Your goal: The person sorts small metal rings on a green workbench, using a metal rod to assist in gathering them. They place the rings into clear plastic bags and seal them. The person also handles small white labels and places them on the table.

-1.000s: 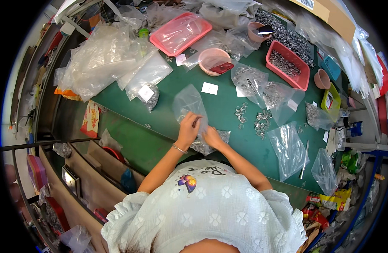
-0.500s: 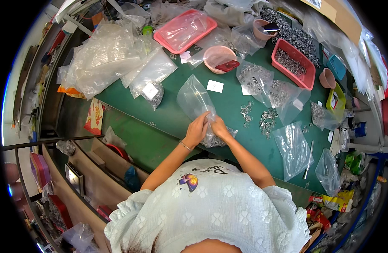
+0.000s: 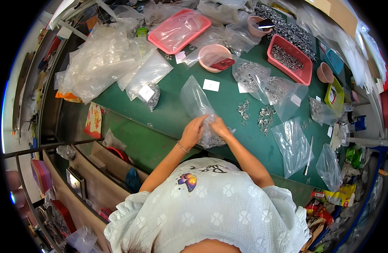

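Note:
A clear plastic bag (image 3: 195, 96) lies on the green tabletop in front of me, its flat upper part pointing away. Metal rings (image 3: 212, 140) fill its lower end, close to the table's near edge. My left hand (image 3: 194, 132) pinches the bag's middle from the left, just above the rings. From the right, my right hand (image 3: 219, 127) grips the same gathered part, and the fingertips of both hands nearly meet. Two small groups of loose rings (image 3: 266, 119) lie to the right of the bag. A white paper slip (image 3: 211, 85) rests just beyond it.
A tied bag of parts (image 3: 150, 97) with a label sits at left, near a heap of empty plastic bags (image 3: 101, 59). Farther back are a pink tray (image 3: 179, 49), a pink bowl (image 3: 206, 65) and a red bin (image 3: 306, 78) holding rings. A metal rod (image 3: 309, 156) lies at right.
The view has shifted slightly. Both hands keep their hold on the bag; its upper part looks narrower and more folded than before.

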The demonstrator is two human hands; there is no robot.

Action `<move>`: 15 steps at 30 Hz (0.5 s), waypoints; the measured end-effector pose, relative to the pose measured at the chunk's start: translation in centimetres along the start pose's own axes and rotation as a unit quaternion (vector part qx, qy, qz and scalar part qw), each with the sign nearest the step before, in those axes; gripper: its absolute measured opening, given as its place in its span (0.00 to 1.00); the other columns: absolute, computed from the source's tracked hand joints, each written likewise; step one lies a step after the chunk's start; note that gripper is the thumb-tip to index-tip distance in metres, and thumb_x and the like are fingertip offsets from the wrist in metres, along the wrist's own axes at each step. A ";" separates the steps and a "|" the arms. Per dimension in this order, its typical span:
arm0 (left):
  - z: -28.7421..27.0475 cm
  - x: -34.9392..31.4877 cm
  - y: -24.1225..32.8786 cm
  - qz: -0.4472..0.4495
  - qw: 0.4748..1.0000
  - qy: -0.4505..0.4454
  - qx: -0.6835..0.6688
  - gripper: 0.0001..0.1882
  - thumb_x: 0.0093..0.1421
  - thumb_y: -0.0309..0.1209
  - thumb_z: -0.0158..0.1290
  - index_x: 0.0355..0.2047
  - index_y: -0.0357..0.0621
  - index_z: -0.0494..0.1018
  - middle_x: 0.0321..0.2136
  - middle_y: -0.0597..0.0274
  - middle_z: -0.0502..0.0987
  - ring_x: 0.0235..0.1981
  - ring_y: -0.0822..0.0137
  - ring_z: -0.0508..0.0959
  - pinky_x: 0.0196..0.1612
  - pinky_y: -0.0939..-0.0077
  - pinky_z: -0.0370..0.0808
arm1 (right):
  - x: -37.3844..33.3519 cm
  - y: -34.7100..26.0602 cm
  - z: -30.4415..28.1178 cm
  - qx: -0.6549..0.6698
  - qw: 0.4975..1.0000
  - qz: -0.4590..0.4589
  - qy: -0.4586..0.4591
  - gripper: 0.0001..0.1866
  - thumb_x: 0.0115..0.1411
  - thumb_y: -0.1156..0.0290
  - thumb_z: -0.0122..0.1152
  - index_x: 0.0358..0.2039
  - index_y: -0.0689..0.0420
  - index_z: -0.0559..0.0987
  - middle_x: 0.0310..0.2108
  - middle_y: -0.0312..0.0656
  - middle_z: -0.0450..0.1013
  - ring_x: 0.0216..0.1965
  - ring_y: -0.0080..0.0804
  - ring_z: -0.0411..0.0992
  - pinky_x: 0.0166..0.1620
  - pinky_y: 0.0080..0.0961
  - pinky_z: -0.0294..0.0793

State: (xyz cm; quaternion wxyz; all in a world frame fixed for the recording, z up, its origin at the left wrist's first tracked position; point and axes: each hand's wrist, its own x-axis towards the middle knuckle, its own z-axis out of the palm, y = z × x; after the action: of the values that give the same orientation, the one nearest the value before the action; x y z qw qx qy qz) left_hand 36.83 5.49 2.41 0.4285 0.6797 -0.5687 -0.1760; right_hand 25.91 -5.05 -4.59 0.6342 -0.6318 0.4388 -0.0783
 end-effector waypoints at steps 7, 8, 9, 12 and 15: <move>0.3 -0.4 -0.2 -0.013 1.000 -0.012 0.013 0.27 0.47 0.14 0.51 0.49 0.45 0.67 0.24 0.57 0.67 0.24 0.62 0.69 0.31 0.72 0.69 | -1.1 0.7 -0.4 0.061 0.997 -0.048 -0.023 0.27 0.51 0.72 0.55 0.51 0.68 0.64 0.44 0.54 0.69 0.44 0.36 0.69 0.46 0.29 0.68; 0.3 -0.4 -0.2 -0.015 1.000 -0.014 0.017 0.26 0.47 0.14 0.51 0.49 0.44 0.67 0.24 0.57 0.66 0.24 0.62 0.69 0.31 0.72 0.69 | -1.6 0.6 -0.5 0.080 0.995 -0.044 -0.029 0.29 0.50 0.70 0.57 0.52 0.68 0.63 0.43 0.56 0.69 0.44 0.37 0.69 0.47 0.30 0.67; 0.4 -0.4 -0.2 -0.015 1.000 -0.015 0.015 0.26 0.47 0.14 0.50 0.48 0.44 0.67 0.24 0.57 0.66 0.24 0.62 0.69 0.31 0.72 0.69 | -2.1 0.3 -0.8 0.099 0.994 -0.040 -0.031 0.32 0.50 0.68 0.59 0.53 0.69 0.62 0.43 0.59 0.70 0.45 0.39 0.69 0.47 0.31 0.67; 0.7 -0.3 0.1 -0.021 1.000 -0.017 0.015 0.26 0.47 0.14 0.50 0.48 0.43 0.67 0.23 0.57 0.66 0.24 0.63 0.69 0.30 0.73 0.69 | -2.1 2.3 -0.5 0.075 0.990 -0.115 0.033 0.29 0.50 0.67 0.61 0.51 0.67 0.66 0.40 0.51 0.72 0.37 0.34 0.72 0.41 0.28 0.69; 0.4 -0.5 0.4 -0.038 0.999 -0.015 0.018 0.25 0.48 0.15 0.50 0.48 0.44 0.67 0.24 0.56 0.66 0.24 0.61 0.69 0.30 0.72 0.69 | -4.1 1.6 -2.8 0.093 0.988 -0.112 0.045 0.22 0.51 0.68 0.62 0.46 0.63 0.71 0.38 0.46 0.73 0.34 0.31 0.71 0.37 0.26 0.69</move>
State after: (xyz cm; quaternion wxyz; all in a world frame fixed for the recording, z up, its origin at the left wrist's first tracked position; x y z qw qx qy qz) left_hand 36.10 5.82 2.39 0.4006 0.7058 -0.5520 -0.1913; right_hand 20.90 -4.10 -3.64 0.6569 -0.6115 0.3838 -0.2174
